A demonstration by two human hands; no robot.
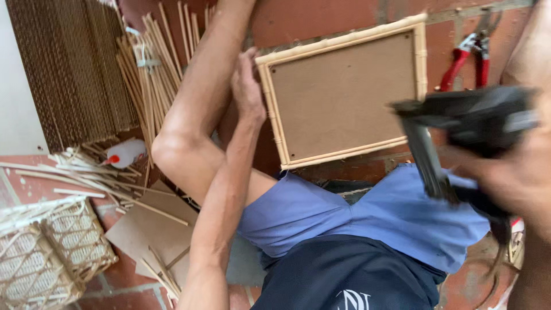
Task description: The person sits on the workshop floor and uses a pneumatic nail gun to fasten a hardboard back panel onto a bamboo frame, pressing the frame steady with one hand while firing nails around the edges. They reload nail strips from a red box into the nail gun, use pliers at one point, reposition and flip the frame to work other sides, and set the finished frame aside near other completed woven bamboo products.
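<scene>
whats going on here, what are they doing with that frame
A person sits on a brick floor with a bamboo-edged frame lying face down between the legs. The left hand steadies the frame's left edge. The right hand, blurred, holds a dark nail gun just off the frame's lower right corner, not touching it. Red-handled pliers lie past the frame. To the left are bamboo sticks, a glue bottle, cardboard pieces and a woven basket.
</scene>
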